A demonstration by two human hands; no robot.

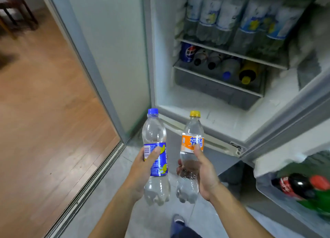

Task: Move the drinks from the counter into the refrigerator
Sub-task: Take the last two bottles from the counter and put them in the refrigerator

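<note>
Head view, two hands, left hand (142, 168), right hand (203, 173), two bottles (155, 130)

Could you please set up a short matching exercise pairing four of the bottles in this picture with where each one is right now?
Things:
1. blue-capped bottle
2. orange-label bottle
3. cola bottle
4. Pepsi can

Places:
A. fridge door shelf
B. in the right hand
C. lower fridge shelf, lying down
D. in the left hand

Pairs: 1-D, 2-B, 3-A, 4-C
</note>
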